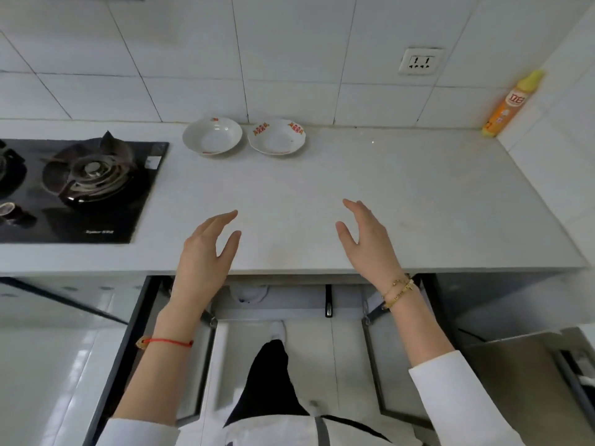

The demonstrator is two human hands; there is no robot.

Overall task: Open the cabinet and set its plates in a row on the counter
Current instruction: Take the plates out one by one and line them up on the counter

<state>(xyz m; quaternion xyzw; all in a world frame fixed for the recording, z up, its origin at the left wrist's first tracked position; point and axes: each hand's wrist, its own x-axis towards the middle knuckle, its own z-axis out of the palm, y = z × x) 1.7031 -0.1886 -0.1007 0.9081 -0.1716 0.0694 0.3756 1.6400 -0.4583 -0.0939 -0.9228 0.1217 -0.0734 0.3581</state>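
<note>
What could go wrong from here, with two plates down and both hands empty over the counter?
1. The two plates sit almost touching; setting a third beside them could knock one.
2. The row may drift toward the gas burner if it is extended that way.
3. The cabinet doors stand open by the person's legs and could be bumped.

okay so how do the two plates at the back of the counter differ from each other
The left plate has a smooth round rim with one small red mark at its far edge; the right plate has a wavy rim with two larger red-and-yellow patterns. The left one sits nearer the stove. Both are white, shallow, upright and empty.
</note>
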